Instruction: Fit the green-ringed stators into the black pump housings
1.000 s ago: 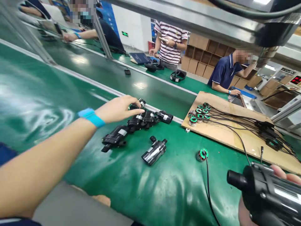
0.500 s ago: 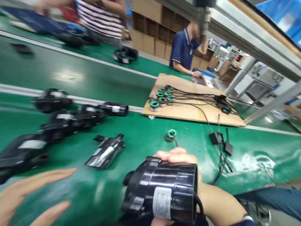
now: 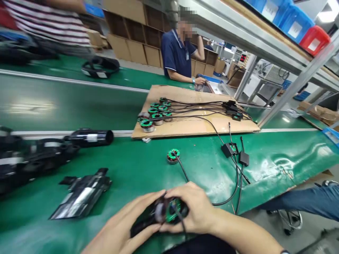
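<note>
One broad green surface point(image 3: 137, 158) carried the work, and one flat brown board point(image 3: 185, 128) lay at its far side. Two hands met near the front edge. The left hand point(image 3: 128, 213) was wrapped around one black casing point(image 3: 143, 222), and the right hand point(image 3: 194, 208) was closed about one green-faced coil point(image 3: 173, 210) at the casing's right end, both held close in front of the person. As for progress, casing and coil had been brought together, but blur and fingers hid whether the coil sat inside or only against the end, so I could not call that joining finished. The coils lying outside any casing looked to be work not yet begun.

Besides the held casing, one lay alone on its side point(image 3: 83, 194), and one with a round open end point(image 3: 92, 137) rested by the far metal strip. Others were heaped at the left point(image 3: 49, 153), too blurred and overlapped to count. About nine coils point(image 3: 157, 121) clustered on the board's left end, cables trailing right; one more loose coil point(image 3: 173, 157) sat between board and hands. Smallest were two black boxes point(image 3: 227, 150) lying right of that coil, just beside each other.
</note>
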